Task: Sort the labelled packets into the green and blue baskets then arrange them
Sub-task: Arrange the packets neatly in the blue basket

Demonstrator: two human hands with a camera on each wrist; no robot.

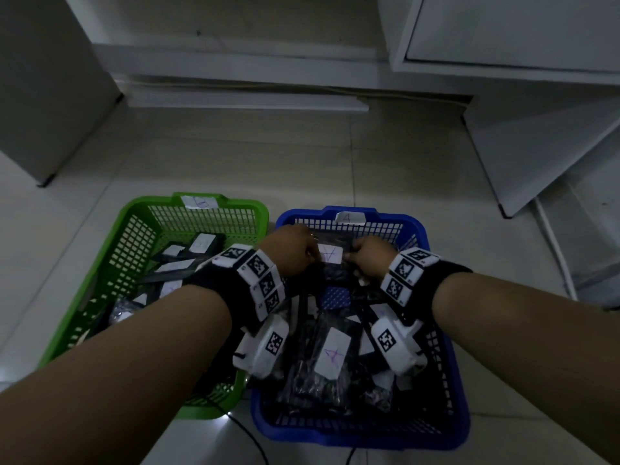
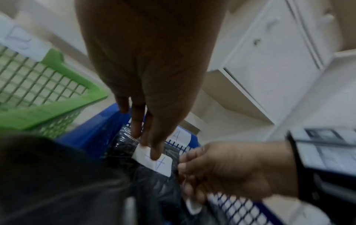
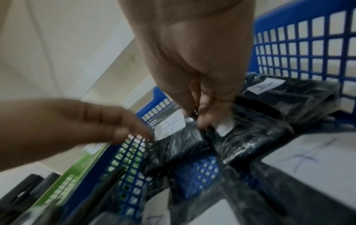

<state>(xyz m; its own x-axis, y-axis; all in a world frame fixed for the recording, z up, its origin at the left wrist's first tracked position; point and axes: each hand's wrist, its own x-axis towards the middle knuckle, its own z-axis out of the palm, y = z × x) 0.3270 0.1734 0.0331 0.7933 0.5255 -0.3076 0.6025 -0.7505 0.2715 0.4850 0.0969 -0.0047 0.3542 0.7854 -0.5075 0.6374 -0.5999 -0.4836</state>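
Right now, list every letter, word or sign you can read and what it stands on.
"B": white label on the green basket, far rim.
"A": white label on the blue basket, far rim.
"A": label on the held packet, pinched by the right hand.
"A": label on the mid-basket packet.
"A": label on the wall-side packet.
Green-basket packets: labels too blurred to read.
Wrist markers: square patterns, no letters.

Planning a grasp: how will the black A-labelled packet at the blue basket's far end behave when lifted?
Probably floppy: the black packet wrinkles where the right hand pinches its edge. Its glossy wrap looks slippery against neighbouring packets in the blue basket. Likely light: a fingertip pinch seems to hold it while the left hand only touches its label.
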